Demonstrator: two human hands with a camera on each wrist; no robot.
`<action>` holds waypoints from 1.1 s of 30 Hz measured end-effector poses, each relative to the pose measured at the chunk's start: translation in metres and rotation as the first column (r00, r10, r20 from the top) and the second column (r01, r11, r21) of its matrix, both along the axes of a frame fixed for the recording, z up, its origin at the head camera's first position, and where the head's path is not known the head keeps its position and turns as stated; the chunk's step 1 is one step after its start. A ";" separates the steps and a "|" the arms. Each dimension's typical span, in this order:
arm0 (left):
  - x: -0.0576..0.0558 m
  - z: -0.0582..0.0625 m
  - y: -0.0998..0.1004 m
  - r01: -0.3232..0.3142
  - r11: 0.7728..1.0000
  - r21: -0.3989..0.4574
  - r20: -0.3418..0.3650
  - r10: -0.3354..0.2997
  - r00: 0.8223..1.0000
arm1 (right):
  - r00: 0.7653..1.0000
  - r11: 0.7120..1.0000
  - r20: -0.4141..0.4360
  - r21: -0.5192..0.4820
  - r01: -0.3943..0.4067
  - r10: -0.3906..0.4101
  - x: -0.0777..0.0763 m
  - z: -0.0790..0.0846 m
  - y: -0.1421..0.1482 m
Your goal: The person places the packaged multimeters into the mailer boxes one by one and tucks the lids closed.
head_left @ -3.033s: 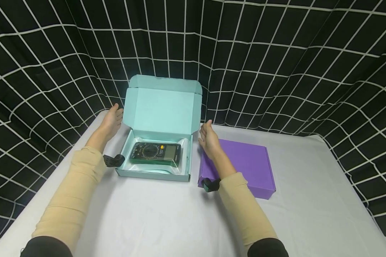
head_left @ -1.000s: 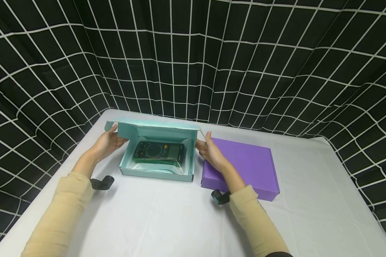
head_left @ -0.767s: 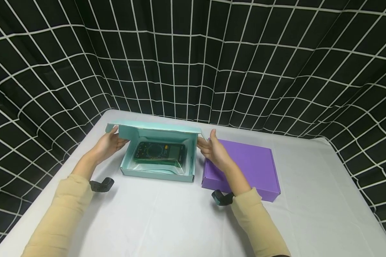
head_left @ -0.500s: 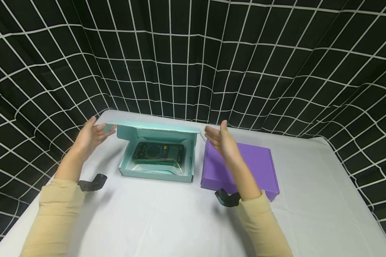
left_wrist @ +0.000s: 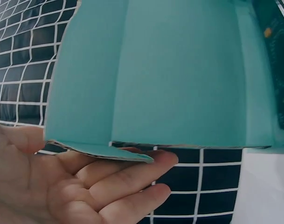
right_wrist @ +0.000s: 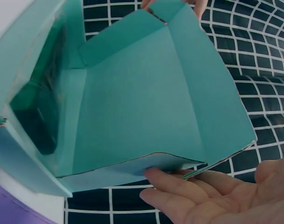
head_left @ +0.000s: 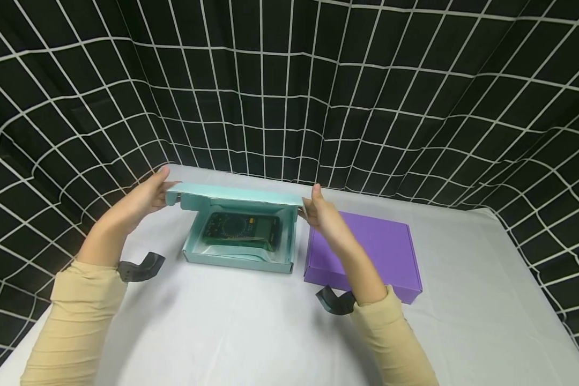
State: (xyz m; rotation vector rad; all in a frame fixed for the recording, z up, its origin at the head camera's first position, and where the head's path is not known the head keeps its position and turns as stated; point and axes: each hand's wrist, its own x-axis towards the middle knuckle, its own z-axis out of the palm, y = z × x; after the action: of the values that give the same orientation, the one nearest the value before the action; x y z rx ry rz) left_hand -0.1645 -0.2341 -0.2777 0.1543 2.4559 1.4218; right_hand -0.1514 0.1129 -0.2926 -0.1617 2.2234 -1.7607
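A teal cardboard box [head_left: 238,262] stands with its lid [head_left: 236,193] partly lowered, tilted forward over the tray. Inside lies a black and green multimeter [head_left: 241,227] in a clear plastic wrap. At the lid's left end my left hand [head_left: 147,195] touches the side flap; in the left wrist view its loosely straight fingers lie against the small folded flap [left_wrist: 102,150]. On the opposite end, fingers of my right hand [head_left: 322,214] touch the right flap; the right wrist view shows them extended under the flap's edge [right_wrist: 132,168].
A closed purple box [head_left: 366,252] sits right of the teal box, under my right forearm. White cloth [head_left: 231,327] covers the table. Behind and on both sides hangs a black curtain [head_left: 289,75] with white grid lines.
Three seconds ago the lid stood upright; it has since swung forward and down. My hands drew apart from the lid half a second ago and are now back at its end flaps.
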 end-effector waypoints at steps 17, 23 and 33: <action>0.023 -0.031 -0.002 -0.011 1.000 0.008 -0.031 0.011 0.999 | 0.995 0.998 -0.091 0.062 -0.030 0.035 0.022 -0.028 0.001; 0.030 -0.042 -0.005 0.014 0.998 0.060 -0.011 -0.013 1.000 | 0.996 0.999 -0.094 0.047 -0.007 0.011 0.031 -0.041 0.002; 0.037 -0.064 -0.009 0.043 0.997 0.058 0.025 -0.044 0.999 | 0.996 0.998 -0.086 0.064 0.016 -0.010 0.043 -0.065 0.001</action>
State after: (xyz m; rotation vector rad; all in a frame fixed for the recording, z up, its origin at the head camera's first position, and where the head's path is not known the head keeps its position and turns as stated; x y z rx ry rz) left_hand -0.1279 -0.2433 -0.3420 0.1993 2.3769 1.4677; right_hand -0.1084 0.1138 -0.3573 -0.2126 2.3431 -1.7162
